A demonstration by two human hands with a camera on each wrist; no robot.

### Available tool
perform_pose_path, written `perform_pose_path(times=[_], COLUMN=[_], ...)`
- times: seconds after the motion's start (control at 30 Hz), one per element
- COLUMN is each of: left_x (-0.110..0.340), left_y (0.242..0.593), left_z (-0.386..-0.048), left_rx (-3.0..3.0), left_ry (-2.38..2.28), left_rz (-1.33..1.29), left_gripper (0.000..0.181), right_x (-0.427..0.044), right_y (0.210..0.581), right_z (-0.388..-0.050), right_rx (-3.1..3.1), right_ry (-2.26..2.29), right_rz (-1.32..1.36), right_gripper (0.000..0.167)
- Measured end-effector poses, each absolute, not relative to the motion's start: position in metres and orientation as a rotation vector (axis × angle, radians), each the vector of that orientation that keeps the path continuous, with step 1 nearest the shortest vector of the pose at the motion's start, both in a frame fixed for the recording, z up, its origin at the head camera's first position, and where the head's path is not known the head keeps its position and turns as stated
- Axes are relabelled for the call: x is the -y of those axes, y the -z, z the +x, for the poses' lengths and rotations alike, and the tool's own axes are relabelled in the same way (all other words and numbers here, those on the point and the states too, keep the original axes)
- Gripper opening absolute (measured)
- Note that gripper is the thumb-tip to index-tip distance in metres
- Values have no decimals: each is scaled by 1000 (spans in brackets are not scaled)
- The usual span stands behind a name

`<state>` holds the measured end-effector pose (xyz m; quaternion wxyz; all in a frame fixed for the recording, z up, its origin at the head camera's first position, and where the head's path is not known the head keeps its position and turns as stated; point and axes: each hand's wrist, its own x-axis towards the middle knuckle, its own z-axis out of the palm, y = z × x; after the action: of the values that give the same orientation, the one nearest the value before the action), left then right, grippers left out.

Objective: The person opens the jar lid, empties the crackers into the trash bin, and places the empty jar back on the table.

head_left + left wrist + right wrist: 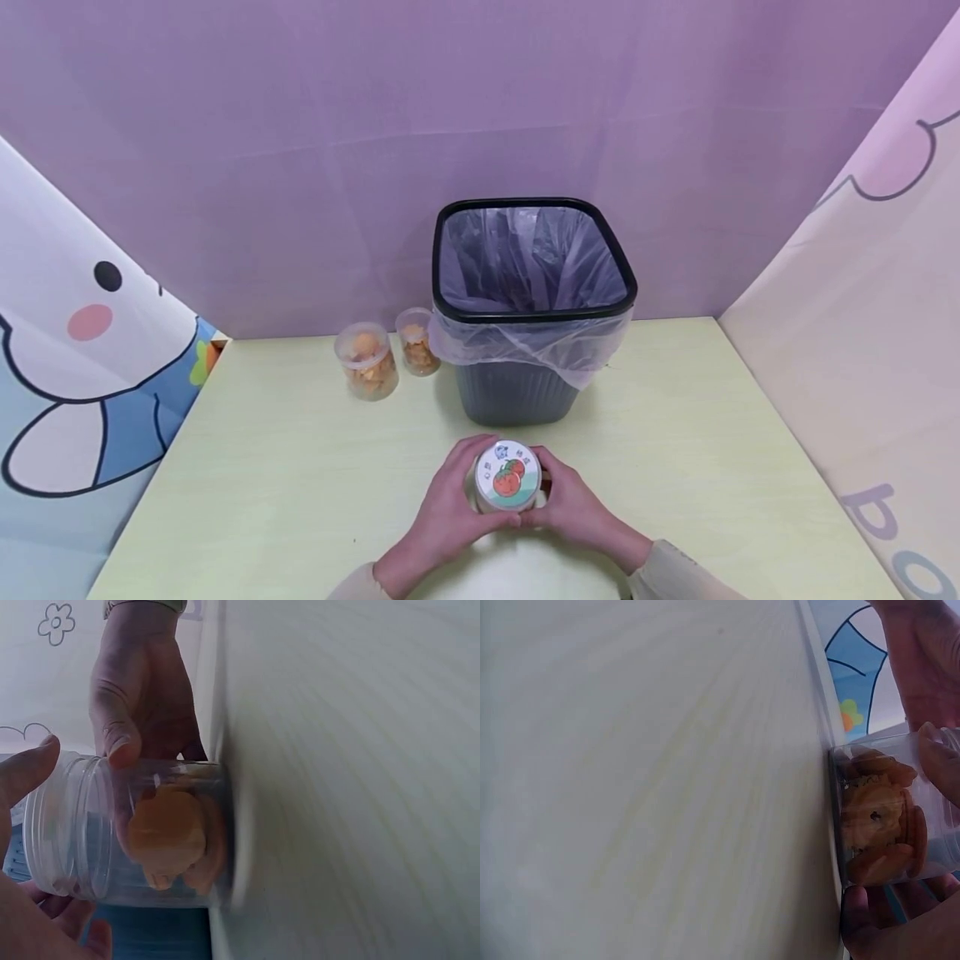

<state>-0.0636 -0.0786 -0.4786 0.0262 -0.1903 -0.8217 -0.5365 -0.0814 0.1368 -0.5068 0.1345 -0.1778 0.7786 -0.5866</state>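
Head view: at the lower middle of the frame we see a lidded jar (pixel 508 477), with the left hand (pixel 450 500) and the right hand (pixel 576 504) both curled round it, thumbs nearly meeting on its near side. From here the lid and the hands hide most of its body, and we cannot read the small characters printed beside the red fruit. Both forearms are cut off by the bottom edge.

The jar stands upright on the desk (pixel 712 467), long axis vertical and lid facing up toward us. In the left wrist view that axis runs sideways, lid end left and base right; in the right wrist view the lid end points right, where the frame edge cuts it off. Through the clear wall we make out orange-brown pieces (pixel 877 817), partly lost behind reflections and fingers; we cannot tell exactly what they are.

Above the hands in the head view, a dark bin (pixel 517 396) wears a translucent liner (pixel 525 346), its bottom out of our sight. Left of it are a larger tub (pixel 366 367) and a smaller tub (pixel 417 343), their contents hard to make out.
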Motion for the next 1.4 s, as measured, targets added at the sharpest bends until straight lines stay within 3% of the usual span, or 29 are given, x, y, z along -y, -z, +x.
perform_pose_path(times=[1.4], left_x=[146], left_y=[469], left_z=[-103], left_rx=[2396], left_ry=[1510], left_rz=[-316], left_gripper=[92], right_x=[-136], right_y=[508], right_z=[-82], right_rx=[-2247], right_ry=[1733], right_rz=[-557], right_gripper=[85])
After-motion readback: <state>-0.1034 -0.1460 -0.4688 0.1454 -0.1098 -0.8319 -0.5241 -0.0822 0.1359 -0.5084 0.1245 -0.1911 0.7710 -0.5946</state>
